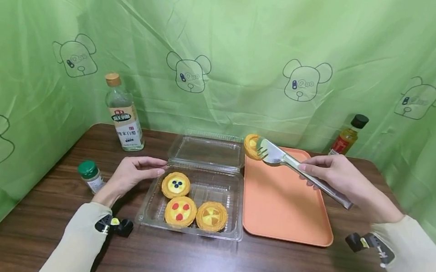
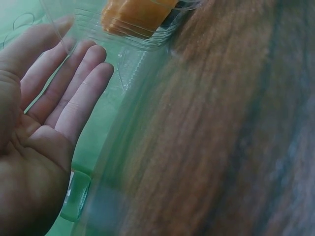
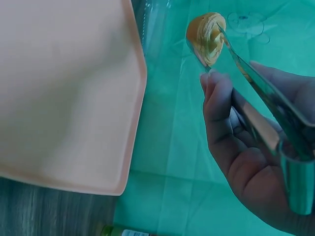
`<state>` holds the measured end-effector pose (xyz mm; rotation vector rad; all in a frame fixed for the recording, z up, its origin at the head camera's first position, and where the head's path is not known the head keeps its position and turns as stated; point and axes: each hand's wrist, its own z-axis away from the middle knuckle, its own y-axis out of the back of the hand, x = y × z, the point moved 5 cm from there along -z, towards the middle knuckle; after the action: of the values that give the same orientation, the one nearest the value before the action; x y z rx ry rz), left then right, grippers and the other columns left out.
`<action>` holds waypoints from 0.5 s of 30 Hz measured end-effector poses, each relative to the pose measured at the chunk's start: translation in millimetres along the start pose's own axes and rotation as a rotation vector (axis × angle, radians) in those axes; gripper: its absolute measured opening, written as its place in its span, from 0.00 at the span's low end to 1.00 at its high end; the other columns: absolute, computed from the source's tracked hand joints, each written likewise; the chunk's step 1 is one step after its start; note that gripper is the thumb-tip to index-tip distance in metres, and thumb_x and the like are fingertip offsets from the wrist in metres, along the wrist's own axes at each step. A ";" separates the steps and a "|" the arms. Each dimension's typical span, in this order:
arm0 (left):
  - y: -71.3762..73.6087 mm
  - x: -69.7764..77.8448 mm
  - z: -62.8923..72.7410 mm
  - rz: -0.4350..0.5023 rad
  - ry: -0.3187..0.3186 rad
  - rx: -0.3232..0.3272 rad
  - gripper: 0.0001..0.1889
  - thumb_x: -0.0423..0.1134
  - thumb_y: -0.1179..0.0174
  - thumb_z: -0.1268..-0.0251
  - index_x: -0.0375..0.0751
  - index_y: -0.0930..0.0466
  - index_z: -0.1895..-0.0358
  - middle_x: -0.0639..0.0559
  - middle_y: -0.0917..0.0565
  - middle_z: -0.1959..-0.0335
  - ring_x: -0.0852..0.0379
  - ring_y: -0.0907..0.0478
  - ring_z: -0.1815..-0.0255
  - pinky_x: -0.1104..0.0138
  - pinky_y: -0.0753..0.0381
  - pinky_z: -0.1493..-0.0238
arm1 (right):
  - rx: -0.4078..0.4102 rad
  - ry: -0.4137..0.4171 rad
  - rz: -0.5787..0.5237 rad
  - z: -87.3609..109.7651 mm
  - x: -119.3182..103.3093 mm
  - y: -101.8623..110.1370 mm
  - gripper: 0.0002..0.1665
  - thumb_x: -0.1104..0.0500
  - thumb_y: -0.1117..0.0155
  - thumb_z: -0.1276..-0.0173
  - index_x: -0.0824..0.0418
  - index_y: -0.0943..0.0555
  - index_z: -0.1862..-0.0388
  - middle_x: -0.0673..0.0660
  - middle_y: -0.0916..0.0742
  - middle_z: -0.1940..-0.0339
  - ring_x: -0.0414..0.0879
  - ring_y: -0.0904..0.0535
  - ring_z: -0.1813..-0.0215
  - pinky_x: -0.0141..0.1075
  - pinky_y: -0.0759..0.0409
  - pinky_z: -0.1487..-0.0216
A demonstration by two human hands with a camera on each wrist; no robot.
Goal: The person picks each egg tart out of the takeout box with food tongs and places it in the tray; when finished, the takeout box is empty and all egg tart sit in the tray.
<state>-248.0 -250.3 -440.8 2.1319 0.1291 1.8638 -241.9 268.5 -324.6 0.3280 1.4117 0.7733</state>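
Note:
My right hand (image 1: 331,171) grips metal tongs (image 1: 311,178), one jaw of which is a fork-like head. Between the tongs' tips sits an egg tart (image 3: 201,37), raised above the far left corner of the orange tray (image 1: 287,209). My left hand (image 1: 130,175) is at the left rim of a clear plastic box (image 1: 230,234), fingers nearly straight, thumb and fingertips right at the edge. Inside the box lie a tart with blue berries (image 1: 175,185), a tart with red pieces (image 1: 181,211) and a tart with tan wedges (image 1: 211,216).
The box's clear lid (image 1: 207,152) lies folded back behind it. A white vinegar bottle (image 1: 125,117) stands at the back left, with a green-capped jar (image 1: 90,175) nearer. An oil bottle (image 1: 348,137) is at the back right. Green cloth (image 1: 241,19) encloses the wooden table (image 1: 168,262).

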 end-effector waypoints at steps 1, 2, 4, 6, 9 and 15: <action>0.1 0.1 0.3 -0.002 0.000 -0.002 0.21 0.43 0.22 0.35 0.38 0.11 0.42 0.49 0.09 0.48 0.56 0.12 0.46 0.69 0.18 0.44 | 0.003 -0.007 -0.002 -1.3 2.1 0.7 0.30 0.41 0.30 0.24 0.66 0.14 0.41 0.56 0.08 0.64 0.53 0.12 0.64 0.38 0.15 0.66; 0.0 -0.1 0.7 0.000 0.002 -0.005 0.21 0.43 0.22 0.35 0.38 0.11 0.42 0.49 0.09 0.48 0.56 0.12 0.46 0.69 0.17 0.44 | 0.006 -0.014 -0.003 -2.5 3.9 1.3 0.31 0.41 0.30 0.24 0.67 0.14 0.40 0.56 0.08 0.63 0.53 0.12 0.63 0.38 0.16 0.66; -0.4 -0.7 1.0 0.005 0.005 -0.009 0.21 0.42 0.22 0.35 0.37 0.11 0.42 0.49 0.09 0.48 0.56 0.12 0.46 0.68 0.17 0.45 | 0.011 -0.027 -0.001 -5.3 8.0 2.5 0.32 0.40 0.30 0.24 0.67 0.15 0.39 0.55 0.08 0.63 0.53 0.12 0.63 0.38 0.16 0.66; -0.6 -1.0 1.3 0.009 0.006 -0.011 0.21 0.42 0.22 0.35 0.37 0.11 0.42 0.50 0.09 0.48 0.56 0.12 0.46 0.68 0.16 0.45 | 0.016 -0.043 -0.004 -8.2 11.9 3.7 0.33 0.40 0.30 0.24 0.67 0.15 0.39 0.55 0.08 0.63 0.52 0.12 0.63 0.38 0.16 0.66; -0.3 -1.1 1.2 0.010 0.005 -0.007 0.21 0.42 0.22 0.35 0.37 0.11 0.42 0.50 0.09 0.48 0.56 0.12 0.46 0.68 0.17 0.45 | 0.022 -0.056 -0.006 -13.5 17.2 4.9 0.33 0.40 0.31 0.24 0.68 0.15 0.38 0.54 0.08 0.63 0.51 0.13 0.63 0.37 0.17 0.66; -0.3 0.3 0.9 0.015 0.011 0.007 0.21 0.42 0.21 0.36 0.38 0.11 0.43 0.50 0.09 0.49 0.56 0.12 0.46 0.69 0.17 0.45 | 0.026 -0.040 -0.015 -24.5 24.6 5.1 0.32 0.42 0.32 0.22 0.69 0.16 0.38 0.54 0.08 0.64 0.47 0.13 0.67 0.36 0.17 0.68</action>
<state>-247.0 -250.1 -440.7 2.1326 0.1223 1.8868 -267.6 282.6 -344.1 0.3508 1.3867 0.7323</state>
